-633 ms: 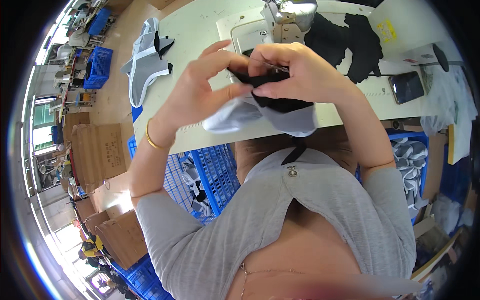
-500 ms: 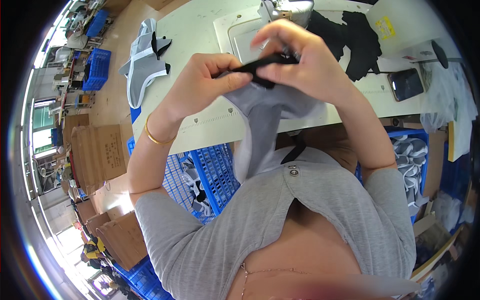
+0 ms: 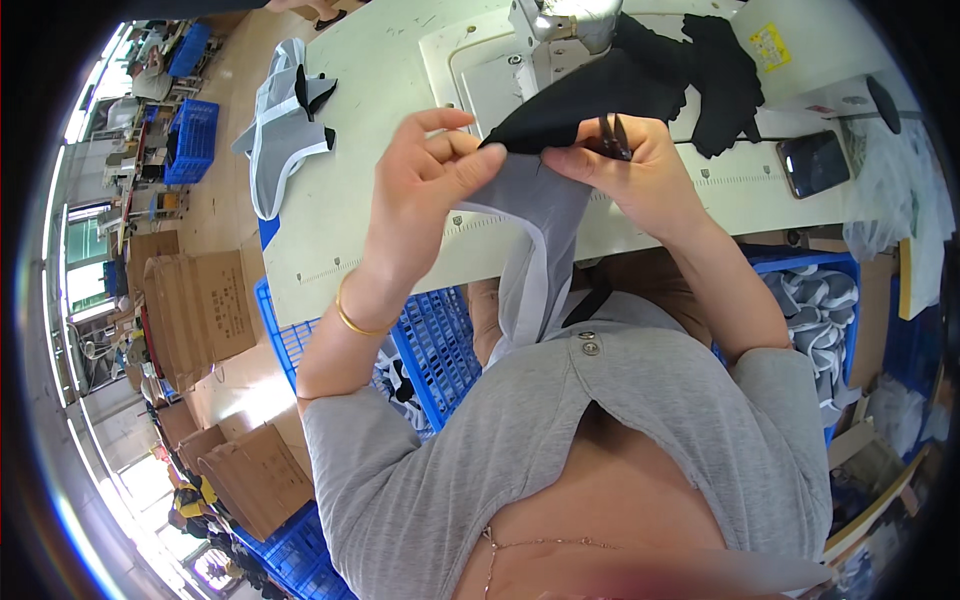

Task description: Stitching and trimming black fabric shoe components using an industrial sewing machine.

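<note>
Above the table's near edge, I stretch a grey cloth piece with white edging (image 3: 545, 200) between both hands, where it meets black fabric (image 3: 560, 108). The black fabric fans out beyond my fingers and overlaps the black pieces behind. My left hand (image 3: 425, 185) pinches the left end of this join between thumb and forefinger, its other fingers loosely curled. My right hand (image 3: 645, 175) grips the right end with thumb and fingers; small black thread snips (image 3: 614, 138) are tucked in it, blades up. The grey piece's lower end hangs to my lap.
A sewing machine (image 3: 568, 28) stands beyond my hands. Black cut pieces (image 3: 722, 85) and a phone (image 3: 813, 163) lie right. Another grey-and-white piece (image 3: 285, 130) hangs over the left edge. Blue crates (image 3: 432, 350) with cloth pieces stand below on both sides; cardboard boxes (image 3: 198, 315) are left.
My hands have come lower and turned. The black fabric, bunched between my fingers before, is now spread out away from me. The snips show clearly in my right hand.
</note>
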Demonstrator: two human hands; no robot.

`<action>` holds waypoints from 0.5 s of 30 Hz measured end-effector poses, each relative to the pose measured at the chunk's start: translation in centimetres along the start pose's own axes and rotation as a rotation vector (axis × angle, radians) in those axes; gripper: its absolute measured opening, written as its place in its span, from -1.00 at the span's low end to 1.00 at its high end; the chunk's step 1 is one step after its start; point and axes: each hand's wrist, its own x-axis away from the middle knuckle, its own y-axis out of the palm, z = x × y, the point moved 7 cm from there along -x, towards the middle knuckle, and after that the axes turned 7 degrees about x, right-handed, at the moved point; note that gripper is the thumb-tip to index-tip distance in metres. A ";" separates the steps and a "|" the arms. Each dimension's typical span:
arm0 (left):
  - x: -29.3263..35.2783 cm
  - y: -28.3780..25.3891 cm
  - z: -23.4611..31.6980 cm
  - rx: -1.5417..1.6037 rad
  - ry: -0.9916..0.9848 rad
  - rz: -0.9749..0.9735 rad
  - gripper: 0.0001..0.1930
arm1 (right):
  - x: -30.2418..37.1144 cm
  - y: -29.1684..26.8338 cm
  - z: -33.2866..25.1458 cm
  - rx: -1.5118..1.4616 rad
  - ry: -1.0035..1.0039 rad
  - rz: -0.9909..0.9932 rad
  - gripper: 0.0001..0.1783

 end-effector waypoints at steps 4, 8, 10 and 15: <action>0.0 0.1 -2.2 0.175 -0.486 -0.229 -0.76 | 0.1 -0.3 0.7 0.061 -0.039 -0.001 -0.87; -0.1 -0.3 -3.3 0.132 -0.441 -0.186 -0.83 | 0.2 -0.1 0.7 0.044 -0.009 -0.014 -0.88; -0.2 0.0 -2.2 0.176 -0.266 -0.045 -0.87 | 0.2 -0.1 0.6 -0.062 -0.040 0.035 -0.89; -0.7 -0.3 -1.0 0.173 -0.010 -0.163 -0.74 | 0.0 -0.7 0.3 -0.091 -0.170 -0.061 -0.83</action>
